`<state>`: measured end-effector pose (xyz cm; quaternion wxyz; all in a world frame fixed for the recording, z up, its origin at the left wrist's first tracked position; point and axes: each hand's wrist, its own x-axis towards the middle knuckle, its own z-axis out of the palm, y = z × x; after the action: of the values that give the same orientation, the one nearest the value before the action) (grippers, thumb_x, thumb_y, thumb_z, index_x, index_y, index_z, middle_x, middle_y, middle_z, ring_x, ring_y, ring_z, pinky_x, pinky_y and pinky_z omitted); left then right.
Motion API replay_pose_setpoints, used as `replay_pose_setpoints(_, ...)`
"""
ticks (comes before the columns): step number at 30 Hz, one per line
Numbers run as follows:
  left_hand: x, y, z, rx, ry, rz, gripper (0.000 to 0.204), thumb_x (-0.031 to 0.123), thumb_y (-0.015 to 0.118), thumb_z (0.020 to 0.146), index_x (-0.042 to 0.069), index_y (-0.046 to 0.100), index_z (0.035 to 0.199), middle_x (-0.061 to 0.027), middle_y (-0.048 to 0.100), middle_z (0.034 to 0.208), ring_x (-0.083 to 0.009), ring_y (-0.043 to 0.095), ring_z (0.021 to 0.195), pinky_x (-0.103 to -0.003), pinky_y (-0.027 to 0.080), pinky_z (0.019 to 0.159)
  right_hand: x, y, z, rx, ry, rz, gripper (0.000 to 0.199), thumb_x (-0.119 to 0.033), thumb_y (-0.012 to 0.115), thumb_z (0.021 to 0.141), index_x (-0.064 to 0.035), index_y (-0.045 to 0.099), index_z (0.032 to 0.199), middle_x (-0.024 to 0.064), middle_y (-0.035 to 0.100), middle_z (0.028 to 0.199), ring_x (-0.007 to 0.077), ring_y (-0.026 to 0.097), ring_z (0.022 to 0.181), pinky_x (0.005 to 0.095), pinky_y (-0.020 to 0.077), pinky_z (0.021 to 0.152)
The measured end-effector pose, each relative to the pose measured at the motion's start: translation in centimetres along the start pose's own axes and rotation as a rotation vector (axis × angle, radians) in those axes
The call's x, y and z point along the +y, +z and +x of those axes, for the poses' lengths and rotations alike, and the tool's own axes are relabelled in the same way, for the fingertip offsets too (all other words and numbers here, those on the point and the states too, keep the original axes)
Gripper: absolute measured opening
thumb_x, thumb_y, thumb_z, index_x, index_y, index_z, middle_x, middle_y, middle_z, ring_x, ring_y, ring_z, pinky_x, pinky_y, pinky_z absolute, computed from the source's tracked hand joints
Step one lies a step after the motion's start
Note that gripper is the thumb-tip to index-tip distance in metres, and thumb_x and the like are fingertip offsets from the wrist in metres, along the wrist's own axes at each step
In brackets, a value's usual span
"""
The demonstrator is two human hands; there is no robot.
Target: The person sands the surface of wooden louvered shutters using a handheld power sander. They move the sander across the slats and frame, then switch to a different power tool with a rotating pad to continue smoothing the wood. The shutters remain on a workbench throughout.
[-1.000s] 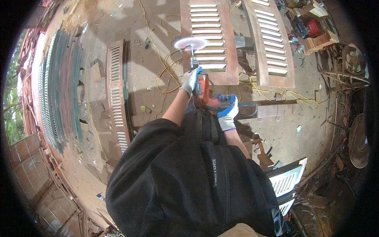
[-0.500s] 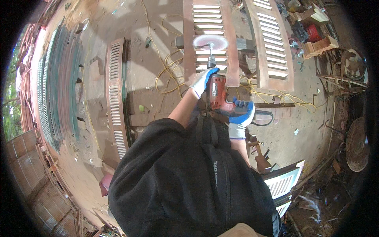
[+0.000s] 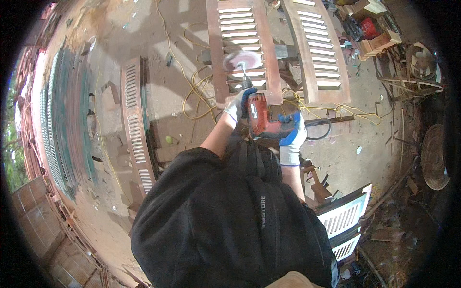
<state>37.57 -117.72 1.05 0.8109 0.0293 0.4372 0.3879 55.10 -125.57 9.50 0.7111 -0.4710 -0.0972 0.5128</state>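
Note:
A red power drill is held between my two gloved hands, in front of my body. My left hand wraps the drill's front end, just behind the chuck. Around the rear handle, my right hand is closed; its trigger finger area is partly hidden. A round sanding disc, blurred as if spinning, is mounted on the drill's shaft. The disc lies over the slats of a brown louvered wooden shutter. Whether it touches the wood, I cannot tell.
A second louvered shutter lies to the right. Another brown shutter and a row of green shutters stand at left. Yellow cord coils on the floor. White-lit shutters sit near my right side.
The drill has tilted, its disc end swinging left and showing more of its face. Both hands moved with it. The view has shifted slightly, so the shutters appear further left.

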Motion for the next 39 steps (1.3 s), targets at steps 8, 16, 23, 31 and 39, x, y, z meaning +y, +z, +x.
replay_pose_setpoints(8, 2.4, 1.3, 3.5, 0.108, 0.052, 0.22, 0.021, 0.034, 0.063, 0.085, 0.013, 0.062, 0.081, -0.0023, 0.063, 0.068, -0.018, 0.06, 0.053, -0.032, 0.05, 0.052, 1.8, 0.9, 0.3, 0.132, -0.058, 0.002, 0.013, -0.009, 0.058, 0.089, -0.0045, 0.057, 0.077, 0.0054, 0.058, 0.07, 0.0149, 0.055, 0.063, 0.0432, 0.0548, 0.074)
replay_pose_setpoints(16, 0.9, 1.2, 1.3, 0.113, 0.02, 0.041, 0.023, 0.038, 0.062, 0.085, 0.015, 0.062, 0.081, -0.0028, 0.063, 0.07, -0.0186, 0.059, 0.055, -0.033, 0.049, 0.052, -2.1, 3.0, 0.3, 0.015, -0.072, -0.194, 0.021, -0.019, 0.059, 0.091, -0.0025, 0.058, 0.077, 0.0064, 0.056, 0.069, 0.0159, 0.054, 0.063, 0.0452, 0.0548, 0.075)
replay_pose_setpoints(23, 0.8, 0.8, 0.9, -0.029, -0.001, -0.118, 0.023, 0.032, 0.062, 0.085, 0.009, 0.064, 0.088, -0.0057, 0.065, 0.073, -0.0193, 0.062, 0.059, -0.033, 0.051, 0.056, -0.1, 3.9, 0.4, 0.046, -0.051, -0.202, 0.02, -0.016, 0.061, 0.091, -0.0032, 0.06, 0.076, 0.0055, 0.057, 0.07, 0.0151, 0.055, 0.063, 0.043, 0.0567, 0.072)
replay_pose_setpoints(31, 0.1, -0.6, 1.9, 0.114, 0.026, 0.019, 0.023, 0.036, 0.064, 0.083, 0.013, 0.063, 0.087, -0.0028, 0.063, 0.072, -0.0176, 0.059, 0.056, -0.034, 0.05, 0.055, 0.2, 3.7, 0.1, 0.054, -0.023, -0.208, 0.021, -0.015, 0.058, 0.093, -0.0047, 0.056, 0.074, 0.0033, 0.052, 0.07, 0.0133, 0.052, 0.064, 0.0425, 0.057, 0.071)
replay_pose_setpoints(39, -0.4, 0.0, 4.1, -0.046, 0.004, -0.088, 0.022, 0.033, 0.062, 0.084, 0.012, 0.063, 0.09, -0.0036, 0.065, 0.074, -0.02, 0.063, 0.061, -0.035, 0.053, 0.057, -0.8, 4.3, 0.9, 0.077, -0.057, -0.251, 0.016, -0.016, 0.062, 0.089, -0.0024, 0.06, 0.08, 0.0059, 0.055, 0.066, 0.0167, 0.053, 0.06, 0.047, 0.0558, 0.074)
